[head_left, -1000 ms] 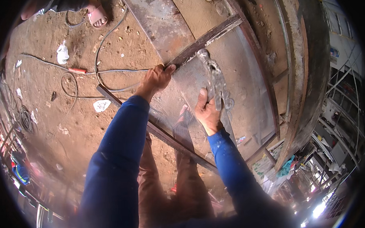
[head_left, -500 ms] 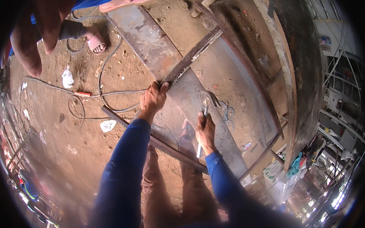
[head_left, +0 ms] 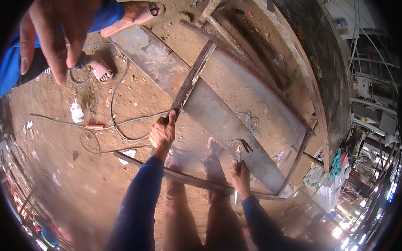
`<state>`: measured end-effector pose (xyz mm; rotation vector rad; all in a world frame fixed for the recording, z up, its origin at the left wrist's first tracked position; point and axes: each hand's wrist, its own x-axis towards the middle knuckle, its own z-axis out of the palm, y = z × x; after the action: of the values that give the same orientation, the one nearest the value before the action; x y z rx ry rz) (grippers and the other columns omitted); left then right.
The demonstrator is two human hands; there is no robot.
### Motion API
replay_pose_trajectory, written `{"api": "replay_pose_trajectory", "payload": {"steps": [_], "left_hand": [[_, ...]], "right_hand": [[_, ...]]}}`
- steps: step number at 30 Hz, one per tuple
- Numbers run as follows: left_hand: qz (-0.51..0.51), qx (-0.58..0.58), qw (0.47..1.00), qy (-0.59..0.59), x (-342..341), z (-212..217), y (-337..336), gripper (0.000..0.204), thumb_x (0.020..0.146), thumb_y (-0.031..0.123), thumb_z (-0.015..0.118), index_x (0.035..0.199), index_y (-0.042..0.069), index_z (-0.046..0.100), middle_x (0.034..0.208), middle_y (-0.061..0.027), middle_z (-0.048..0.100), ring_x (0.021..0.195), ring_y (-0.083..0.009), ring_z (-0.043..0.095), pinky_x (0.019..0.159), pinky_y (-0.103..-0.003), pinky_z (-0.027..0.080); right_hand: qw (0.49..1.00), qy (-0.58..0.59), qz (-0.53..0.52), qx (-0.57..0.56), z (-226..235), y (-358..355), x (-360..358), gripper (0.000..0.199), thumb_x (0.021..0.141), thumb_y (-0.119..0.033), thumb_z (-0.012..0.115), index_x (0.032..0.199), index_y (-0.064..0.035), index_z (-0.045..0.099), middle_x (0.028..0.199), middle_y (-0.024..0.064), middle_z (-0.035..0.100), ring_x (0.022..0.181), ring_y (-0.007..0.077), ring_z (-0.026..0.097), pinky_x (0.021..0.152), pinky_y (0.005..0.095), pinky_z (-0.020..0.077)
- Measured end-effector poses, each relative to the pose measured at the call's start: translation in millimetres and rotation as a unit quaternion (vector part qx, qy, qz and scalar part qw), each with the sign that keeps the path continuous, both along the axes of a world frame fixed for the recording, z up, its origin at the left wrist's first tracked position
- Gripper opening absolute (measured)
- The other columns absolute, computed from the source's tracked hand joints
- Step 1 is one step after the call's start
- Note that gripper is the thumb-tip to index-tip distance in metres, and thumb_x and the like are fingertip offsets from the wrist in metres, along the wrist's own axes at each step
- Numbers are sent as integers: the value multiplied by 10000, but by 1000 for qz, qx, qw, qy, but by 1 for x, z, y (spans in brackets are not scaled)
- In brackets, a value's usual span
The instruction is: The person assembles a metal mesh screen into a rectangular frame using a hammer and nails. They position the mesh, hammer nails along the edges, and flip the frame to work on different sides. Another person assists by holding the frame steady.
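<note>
My left hand [head_left: 162,135] is closed around the near end of a worn dark brown bar [head_left: 194,75], thumb on top. This bar joins a large frame of brown bars; its long far bar [head_left: 266,85] and near bar [head_left: 196,182] lie about it. In my right hand [head_left: 241,177] is a claw hammer [head_left: 241,146], gripped by its light handle, head up and claw to the right. The hammer is over the near right part of the frame, by the end of a rusty metal plank [head_left: 227,120]. I cannot tell whether it touches anything.
Another person's hand [head_left: 52,40] hangs at the upper left, above a sandalled foot [head_left: 100,69]. Cables [head_left: 116,99] snake over the dirt floor at left, beside a white plastic scrap [head_left: 76,111]. A large curved dark panel [head_left: 327,77] stands at right, with cluttered racks [head_left: 377,101] beyond.
The view has shifted. The bar in my left hand slants more steeply, and that hand is lower. My right hand has moved down and right with the hammer. The other person's hand shows more.
</note>
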<state>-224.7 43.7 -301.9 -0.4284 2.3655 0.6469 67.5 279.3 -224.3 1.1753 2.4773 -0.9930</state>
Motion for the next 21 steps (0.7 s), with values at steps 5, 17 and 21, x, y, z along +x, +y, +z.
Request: {"api": "replay_pose_trajectory", "payload": {"steps": [5, 17, 21], "left_hand": [[28, -29, 999, 3, 49, -7, -40, 1054, 947, 1006, 352, 1072, 61, 803, 1018, -241, 803, 957, -458, 765, 861, -575, 566], [37, 93, 987, -129, 66, -10, -87, 1124, 951, 1003, 357, 1150, -16, 785, 1061, -341, 780, 1084, -511, 752, 991, -580, 561], [41, 102, 991, -74, 57, -39, -99, 1200, 922, 1038, 344, 1223, -46, 763, 1129, -376, 760, 1111, -531, 735, 984, -587, 556]], "right_hand": [[987, 5, -125, -101, -3, -44, -5, 438, 1153, -434, 630, 1028, -16, 592, 731, 178, 613, 624, 331, 584, 616, 487, 467], [966, 97, -112, -210, -38, -99, -36, 368, 1138, -429, 687, 1031, -112, 535, 689, -28, 481, 481, 98, 466, 389, 302, 351], [980, 25, -55, -187, -32, -95, -32, 471, 1143, -506, 631, 1047, -51, 555, 711, 108, 552, 602, 273, 581, 537, 426, 449]]}}
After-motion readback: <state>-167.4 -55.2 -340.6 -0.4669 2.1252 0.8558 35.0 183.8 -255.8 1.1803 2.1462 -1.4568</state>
